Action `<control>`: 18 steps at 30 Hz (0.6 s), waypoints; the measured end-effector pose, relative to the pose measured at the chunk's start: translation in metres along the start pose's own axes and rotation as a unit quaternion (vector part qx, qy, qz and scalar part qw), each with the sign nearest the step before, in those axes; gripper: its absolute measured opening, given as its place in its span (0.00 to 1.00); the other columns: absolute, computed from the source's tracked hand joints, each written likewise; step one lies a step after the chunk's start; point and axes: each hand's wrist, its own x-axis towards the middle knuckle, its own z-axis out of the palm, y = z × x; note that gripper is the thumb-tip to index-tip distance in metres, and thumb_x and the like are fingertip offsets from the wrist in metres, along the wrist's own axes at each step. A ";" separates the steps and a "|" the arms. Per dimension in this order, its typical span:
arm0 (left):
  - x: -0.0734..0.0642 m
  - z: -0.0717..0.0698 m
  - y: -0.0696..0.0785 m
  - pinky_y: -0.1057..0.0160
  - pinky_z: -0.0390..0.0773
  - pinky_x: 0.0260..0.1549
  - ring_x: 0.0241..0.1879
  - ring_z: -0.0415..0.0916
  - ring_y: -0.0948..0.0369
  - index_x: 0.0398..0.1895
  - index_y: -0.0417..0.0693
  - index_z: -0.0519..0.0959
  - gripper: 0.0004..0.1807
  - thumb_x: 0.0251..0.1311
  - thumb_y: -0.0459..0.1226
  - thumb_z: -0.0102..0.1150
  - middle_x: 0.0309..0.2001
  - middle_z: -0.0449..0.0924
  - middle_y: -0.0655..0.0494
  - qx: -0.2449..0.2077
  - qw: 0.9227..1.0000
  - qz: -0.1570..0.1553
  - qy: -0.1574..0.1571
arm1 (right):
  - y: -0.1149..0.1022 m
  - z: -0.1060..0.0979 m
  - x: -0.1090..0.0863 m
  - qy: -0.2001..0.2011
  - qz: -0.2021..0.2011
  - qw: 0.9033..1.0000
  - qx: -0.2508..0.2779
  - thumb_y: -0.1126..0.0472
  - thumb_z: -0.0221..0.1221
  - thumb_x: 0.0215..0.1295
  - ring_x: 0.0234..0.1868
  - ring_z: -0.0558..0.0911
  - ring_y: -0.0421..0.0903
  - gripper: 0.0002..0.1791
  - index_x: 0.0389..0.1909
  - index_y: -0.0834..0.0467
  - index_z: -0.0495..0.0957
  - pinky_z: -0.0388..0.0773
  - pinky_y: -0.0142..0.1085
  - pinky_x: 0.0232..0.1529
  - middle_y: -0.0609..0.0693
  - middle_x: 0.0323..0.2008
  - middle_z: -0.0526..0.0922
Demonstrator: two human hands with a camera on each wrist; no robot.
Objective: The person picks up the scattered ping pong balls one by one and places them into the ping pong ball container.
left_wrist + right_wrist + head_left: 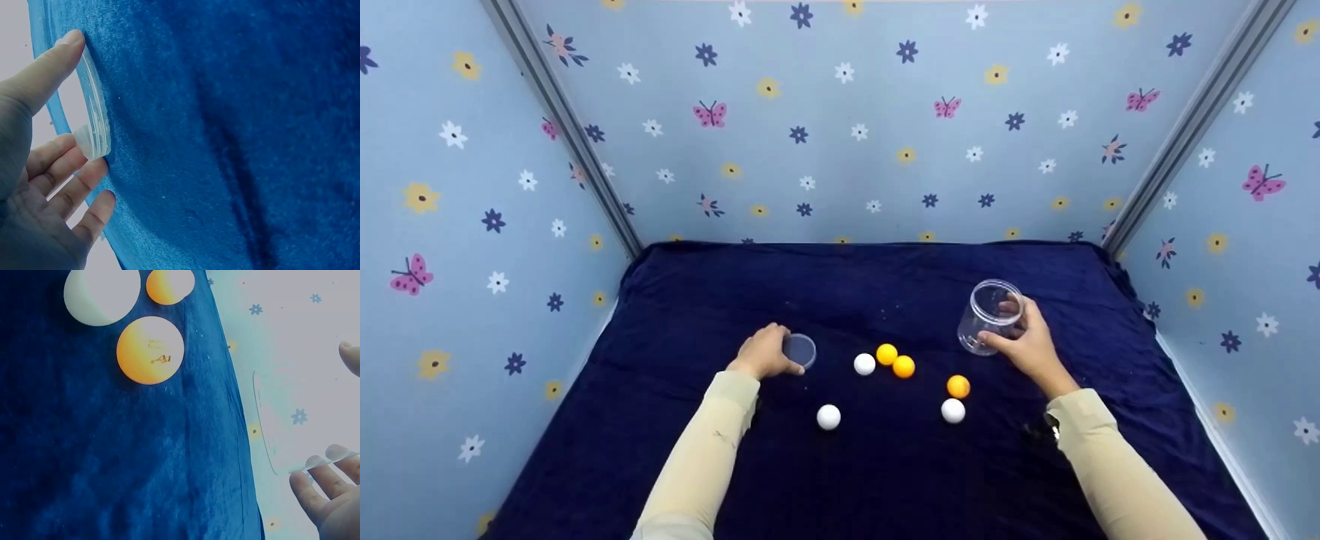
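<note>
My pale sleeves (697, 457) are closest, over the dark blue cloth (900, 480). Six white and orange balls (904, 367) lie scattered between my hands. My left hand (763, 352) pinches the clear lid (802, 350), thumb and fingers at opposite edges; slightly farther, my right hand (1030, 341) grips the clear jar (979, 328) around its side, mouth upward.

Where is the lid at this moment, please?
In the head view, the lid is just left of centre, held in the left hand; a white ball lies to its right.
</note>
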 end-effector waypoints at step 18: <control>-0.003 -0.003 0.002 0.42 0.80 0.59 0.54 0.82 0.44 0.64 0.38 0.81 0.45 0.44 0.49 0.89 0.54 0.83 0.44 0.002 1.000 0.003 0.002 | -0.013 0.009 -0.003 -0.005 -0.027 1.000 0.003 0.77 0.78 0.51 0.63 0.81 0.60 0.46 0.72 0.72 0.67 0.76 0.22 0.52 0.69 0.64 0.80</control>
